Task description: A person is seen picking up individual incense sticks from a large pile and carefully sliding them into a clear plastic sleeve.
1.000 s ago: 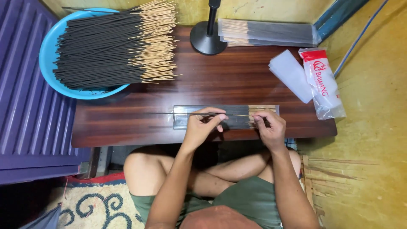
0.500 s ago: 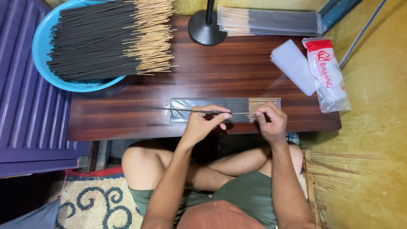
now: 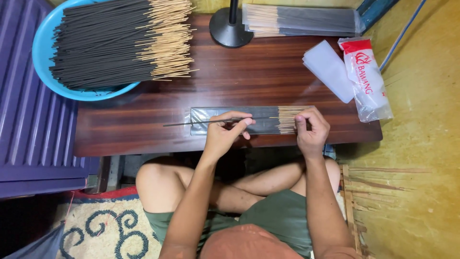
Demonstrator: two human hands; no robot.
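A clear plastic sleeve (image 3: 211, 114) of black incense sticks lies flat near the front edge of the dark wooden table (image 3: 239, 76). My left hand (image 3: 225, 132) pinches a single thin black incense stick (image 3: 187, 123) that points left, above the sleeve. My right hand (image 3: 312, 128) rests on the sleeve's right end, fingers on the bare bamboo tips (image 3: 287, 119).
A blue basin (image 3: 43, 43) with a large heap of loose incense sticks (image 3: 115, 41) sits at the back left. A black lamp base (image 3: 231, 29) and a filled packet (image 3: 302, 19) stand at the back. Empty clear sleeves (image 3: 330, 69) and a red-topped bag (image 3: 366, 79) lie at right.
The view has shifted slightly. My left hand has drawn the single stick a little to the left along the sleeve; my right hand stays on the sleeve's right end.
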